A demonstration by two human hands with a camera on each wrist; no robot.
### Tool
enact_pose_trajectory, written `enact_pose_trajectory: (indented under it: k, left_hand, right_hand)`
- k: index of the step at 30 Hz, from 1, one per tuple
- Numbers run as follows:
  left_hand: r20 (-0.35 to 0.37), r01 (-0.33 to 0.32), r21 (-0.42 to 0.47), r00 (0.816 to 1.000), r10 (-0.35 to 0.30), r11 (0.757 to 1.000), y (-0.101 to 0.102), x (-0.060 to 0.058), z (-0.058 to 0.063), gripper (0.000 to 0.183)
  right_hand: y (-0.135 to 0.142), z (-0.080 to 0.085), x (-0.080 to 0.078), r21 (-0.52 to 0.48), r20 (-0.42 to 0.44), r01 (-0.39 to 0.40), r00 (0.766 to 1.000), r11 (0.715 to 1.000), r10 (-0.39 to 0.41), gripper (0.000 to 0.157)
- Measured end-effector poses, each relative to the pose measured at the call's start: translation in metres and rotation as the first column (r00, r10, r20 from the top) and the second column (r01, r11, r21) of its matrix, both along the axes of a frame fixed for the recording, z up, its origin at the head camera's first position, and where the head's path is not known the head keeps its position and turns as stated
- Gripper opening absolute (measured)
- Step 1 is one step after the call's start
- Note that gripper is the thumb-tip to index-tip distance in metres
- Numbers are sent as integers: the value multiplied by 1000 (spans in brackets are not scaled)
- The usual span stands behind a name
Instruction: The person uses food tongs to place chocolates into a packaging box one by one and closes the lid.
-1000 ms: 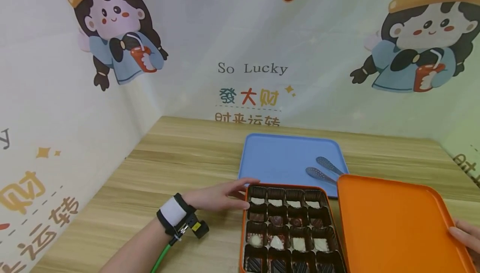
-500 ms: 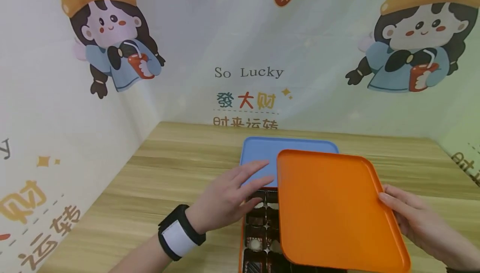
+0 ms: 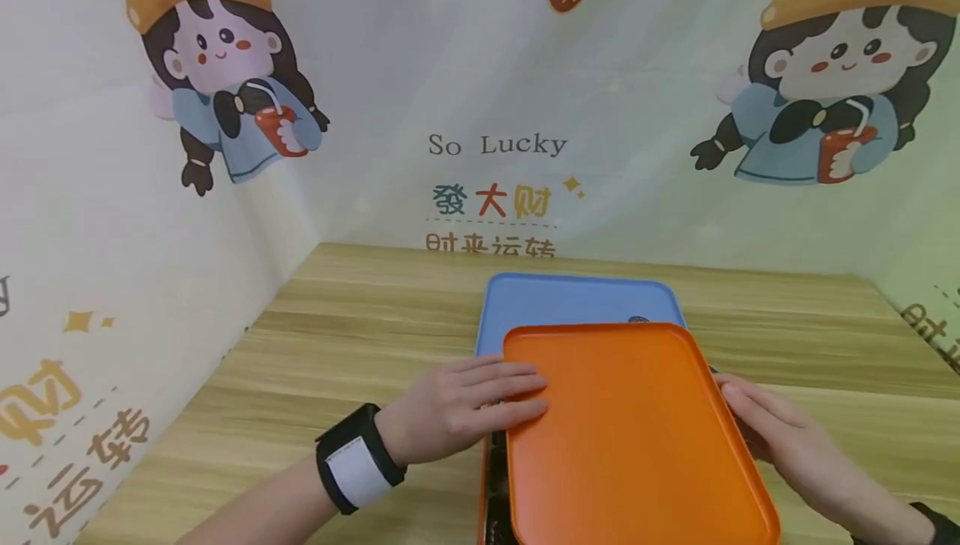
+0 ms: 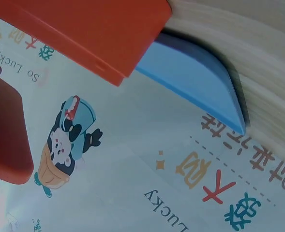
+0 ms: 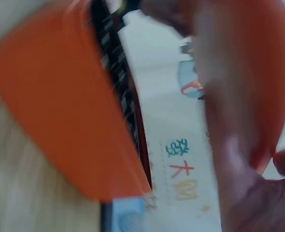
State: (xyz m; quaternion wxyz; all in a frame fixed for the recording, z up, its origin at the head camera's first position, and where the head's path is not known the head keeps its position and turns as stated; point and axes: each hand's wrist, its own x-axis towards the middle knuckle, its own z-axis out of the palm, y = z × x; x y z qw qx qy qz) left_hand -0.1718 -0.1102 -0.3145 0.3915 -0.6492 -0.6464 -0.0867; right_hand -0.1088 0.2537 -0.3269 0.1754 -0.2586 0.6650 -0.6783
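An orange lid (image 3: 637, 428) lies tilted over an orange box of chocolates (image 4: 79, 38). In the head view the box shows only as a strip along the lid's left side, with dark compartments (image 3: 497, 478). My left hand (image 3: 450, 407) pinches the lid's far left edge, its fingers lying on top and the thumb hidden beneath. My right hand (image 3: 795, 437) grips the lid's right edge, thumb above and fingers out of sight below. In the right wrist view, the black compartment liner (image 5: 118, 72) shows between the box wall and the raised lid.
A blue tray (image 3: 562, 299) sits behind the box on the wooden table (image 3: 360, 312), partly covered by the lid. One grey dotted handle tip (image 3: 638, 319) peeks out above the lid's far edge. A printed cloth (image 3: 495, 70) hangs behind and beside the table.
My right hand has brought the lid from the right leftwards over the box, covering most of the chocolates. My left hand has left the box's rim and now holds the lid's left edge.
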Motion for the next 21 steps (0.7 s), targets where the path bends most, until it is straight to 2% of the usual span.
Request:
enact_pose_trajectory:
  k: [1,2,3,4,5,6,7,8,9,10,11,12,13,14,15,16,17,19,21]
  left_hand:
    - [49,15,19,999,-16,1000,0,0,0,29]
    - [110,30,37,993,-34,999,0,1,1,30]
    - [173,47,60,983,-57,997,0,1,2,30]
    - [238,64,84,968,-83,994,0,2,2,31]
    - [305,83,109,946,-113,991,0,4,3,31]
    - [368,96,131,919,-139,987,1,5,4,31]
    - [421,110,149,892,-163,983,1,6,6,31]
    - [468,122,166,863,-187,979,1,7,8,31]
    - [512,131,182,833,-207,975,2,9,10,31]
    - [563,137,196,795,-226,971,2,10,12,31]
    - [604,132,210,762,-235,969,2,12,13,32]
    - [642,117,224,729,-237,967,2,13,14,32]
    - [687,107,242,683,-249,964,2,14,15,33]
    - [729,93,260,634,-259,961,2,15,16,35]
    - [769,71,278,581,-266,958,2,16,17,37]
    - [809,51,299,517,-281,953,2,16,18,40]
    - [841,34,315,453,-295,949,1,16,19,42]
    - [898,3,329,308,-314,944,1,16,19,46]
    - [942,-49,292,185,-279,955,0,15,18,48]
  right_hand:
    - [-2,-1,1,37,-128,50,991,998,-45,42]
    - [-4,-1,1,82,-273,137,956,987,-110,45]
    - [-8,0,2,111,-399,234,900,966,-172,51]
    - [-12,1,2,65,-471,269,857,961,-209,55]
    - [-17,3,0,55,-569,316,789,947,-231,60]
    - [-22,7,-1,47,-669,388,697,921,-260,59]
    - [-27,13,0,40,-760,477,585,878,-283,57]
    - [-32,17,-1,-1,-816,517,495,856,-300,48]
    - [-36,21,-3,-79,-814,427,494,901,-306,42]
    - [-38,23,-3,-102,-835,408,461,907,-301,39]
    - [-39,26,-2,-90,-880,463,378,882,-289,40]
    - [-40,27,-1,-95,-888,459,363,884,-283,39]
    - [-40,28,0,-81,-881,469,379,879,-283,32]
    - [-40,28,0,-53,-867,483,413,874,-280,25]
    - [-39,28,2,5,-842,496,470,868,-263,22]
    - [-38,29,3,100,-846,569,480,816,-231,17]
    - [-38,29,4,166,-811,559,546,812,-210,16]
    - [-37,31,3,290,-658,455,734,842,-171,14]
    - [-36,34,0,377,-466,322,876,868,-123,13]
